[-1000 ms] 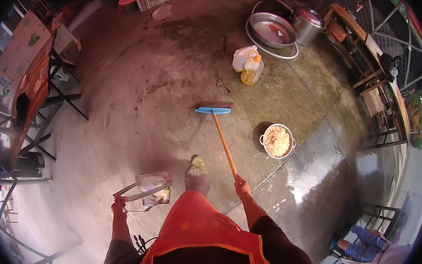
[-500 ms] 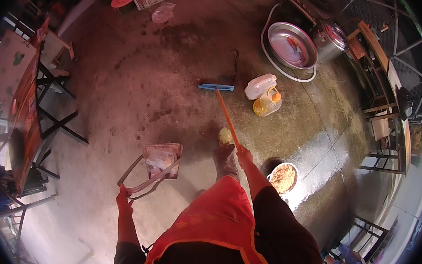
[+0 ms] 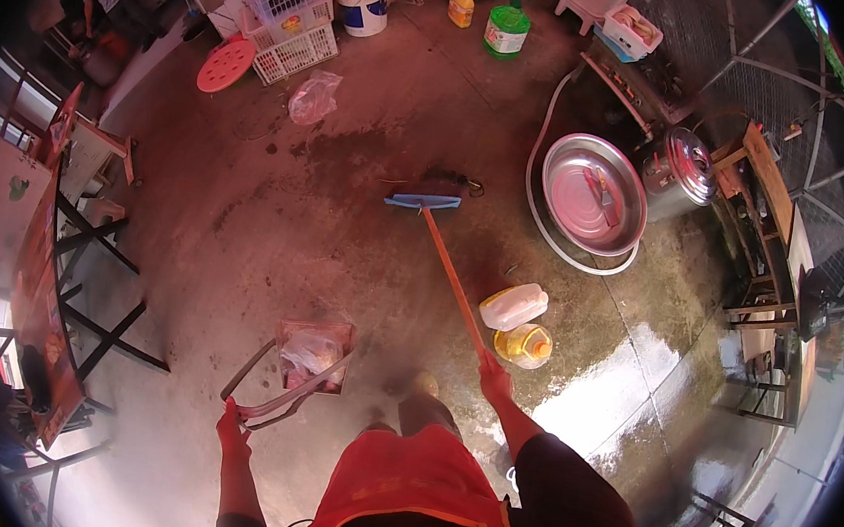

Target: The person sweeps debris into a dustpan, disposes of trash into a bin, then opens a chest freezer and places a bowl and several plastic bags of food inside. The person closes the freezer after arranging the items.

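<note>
In my left hand (image 3: 233, 422) is the looped handle of a long-handled dustpan (image 3: 287, 340), fingers closed round it. The reddish pan rests on the floor with crumpled clear plastic (image 3: 314, 351) in it. My right hand (image 3: 494, 378) is wrapped round the upper end of an orange broom handle (image 3: 453, 281). The blue broom head (image 3: 422, 201) lies on the floor far ahead of me. Just beyond it is a dark, thin cord-like strand (image 3: 469, 184). Right of the handle lie a whitish jug (image 3: 514, 307) and a yellow oil bottle (image 3: 523, 345).
A wide metal basin (image 3: 594, 193) with a hose (image 3: 545, 229) round it and a lidded pot (image 3: 681, 166) are at the right. Crates (image 3: 295, 52), a red stool (image 3: 226, 65), a bucket (image 3: 361, 7) and a plastic bag (image 3: 313, 98) are far left. Tables line both sides.
I have stepped forward and the view has tilted up. The broom head is now close to the dark strand. The food-filled pot on the right has gone from view. Both hands keep their grip.
</note>
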A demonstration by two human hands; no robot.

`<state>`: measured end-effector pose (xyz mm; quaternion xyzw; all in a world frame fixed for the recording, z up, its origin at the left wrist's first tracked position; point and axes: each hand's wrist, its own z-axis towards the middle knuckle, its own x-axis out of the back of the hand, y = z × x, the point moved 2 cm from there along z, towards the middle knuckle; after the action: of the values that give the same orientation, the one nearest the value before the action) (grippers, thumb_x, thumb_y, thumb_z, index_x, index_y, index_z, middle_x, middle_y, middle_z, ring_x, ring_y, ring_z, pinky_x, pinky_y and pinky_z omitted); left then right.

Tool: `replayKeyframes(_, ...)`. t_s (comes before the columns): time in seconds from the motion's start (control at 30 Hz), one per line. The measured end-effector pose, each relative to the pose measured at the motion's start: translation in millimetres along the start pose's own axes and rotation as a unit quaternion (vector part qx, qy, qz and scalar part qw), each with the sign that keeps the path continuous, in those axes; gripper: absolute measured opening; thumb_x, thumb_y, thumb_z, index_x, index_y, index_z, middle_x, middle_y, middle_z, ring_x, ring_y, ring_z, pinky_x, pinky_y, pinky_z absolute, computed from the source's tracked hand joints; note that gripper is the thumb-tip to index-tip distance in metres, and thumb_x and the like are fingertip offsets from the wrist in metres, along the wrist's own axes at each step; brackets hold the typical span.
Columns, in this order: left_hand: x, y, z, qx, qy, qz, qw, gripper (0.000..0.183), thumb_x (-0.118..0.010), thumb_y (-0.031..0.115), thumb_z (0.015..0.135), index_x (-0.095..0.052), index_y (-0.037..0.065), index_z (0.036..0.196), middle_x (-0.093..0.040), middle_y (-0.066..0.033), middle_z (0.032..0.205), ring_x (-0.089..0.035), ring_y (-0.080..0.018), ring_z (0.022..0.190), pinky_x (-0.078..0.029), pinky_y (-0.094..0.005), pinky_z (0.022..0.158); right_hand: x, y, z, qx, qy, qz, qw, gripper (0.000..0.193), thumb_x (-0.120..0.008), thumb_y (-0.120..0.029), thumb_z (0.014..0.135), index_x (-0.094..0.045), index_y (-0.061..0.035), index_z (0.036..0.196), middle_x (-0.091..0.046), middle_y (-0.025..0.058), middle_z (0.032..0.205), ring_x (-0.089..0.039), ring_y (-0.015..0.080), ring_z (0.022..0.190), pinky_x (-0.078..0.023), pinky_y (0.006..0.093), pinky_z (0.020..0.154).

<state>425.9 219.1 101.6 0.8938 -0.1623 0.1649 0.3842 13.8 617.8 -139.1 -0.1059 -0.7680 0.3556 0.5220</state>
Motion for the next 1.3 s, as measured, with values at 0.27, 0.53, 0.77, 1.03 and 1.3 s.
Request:
replayKeyframes(0.27, -117, 103, 78, -0.003, -0.043, -0.008, 0.999, 0.047, -0.066, 0.063, 0.08, -0.06, 0.017, 0.085, -0.058, 0.0019, 0.093, -0.052, -0.0139, 0.094, -0.036, -0.045, 0.085, 102, -67, -63, -0.269, -0.162, -0.087, 0.945, 0.046, -0.055, -0.026, 0.09, -0.048, -0.0217, 0.135, -0.065, 0.0197, 0.109, -0.061, 0.0401, 0.102, -0.048, 0.0504, 0.084)
replayKeyframes(0.53, -228, 191, 171, 0.011, -0.036, 0.022, 0.999, 0.048, -0.065, 0.065, 0.079, -0.06, 0.018, 0.085, -0.057, 0.0018, 0.087, -0.051, -0.0141, 0.09, -0.037, -0.0484, 0.083, 91, -120, 277, -0.09, -0.132, -0.133, 0.978, 0.04, -0.053, -0.026, 0.089, -0.055, -0.0165, 0.128, -0.067, 0.0191, 0.104, -0.065, 0.0389, 0.095, -0.051, 0.0496, 0.078)
replayKeyframes(0.77, -307, 292, 183, -0.003, -0.005, 0.018, 1.0, 0.047, -0.067, 0.06, 0.08, -0.061, 0.014, 0.077, -0.055, 0.0034, 0.072, -0.049, -0.0094, 0.068, -0.036, -0.0307, 0.059, 100, -207, 420, -0.107, -0.108, -0.013, 0.988, 0.037, -0.049, -0.037, 0.094, -0.062, -0.0129, 0.119, -0.068, 0.016, 0.099, -0.065, 0.0353, 0.091, -0.051, 0.0435, 0.077)
replayKeyframes(1.03, -403, 367, 191, -0.023, -0.001, -0.064, 0.998, 0.044, -0.069, 0.052, 0.083, -0.061, 0.01, 0.071, -0.05, 0.0028, 0.061, -0.04, -0.008, 0.05, -0.027, -0.027, 0.046, 221, -196, 404, -0.241, -0.076, 0.09, 0.963, 0.044, -0.059, -0.03, 0.095, -0.053, -0.0133, 0.136, -0.055, -0.0018, 0.062, -0.047, 0.0065, 0.045, -0.037, 0.0249, 0.04)
replayKeyframes(1.3, -486, 402, 189, -0.008, 0.042, -0.055, 0.998, 0.043, -0.066, 0.05, 0.086, -0.062, 0.009, 0.073, -0.052, 0.0025, 0.065, -0.043, -0.0081, 0.057, -0.031, -0.0277, 0.052, 192, -300, 836, 0.03, -0.066, -0.028, 0.997, 0.036, -0.054, -0.026, 0.093, -0.058, -0.0134, 0.127, -0.067, 0.0203, 0.093, -0.067, 0.0359, 0.087, -0.051, 0.0402, 0.073)
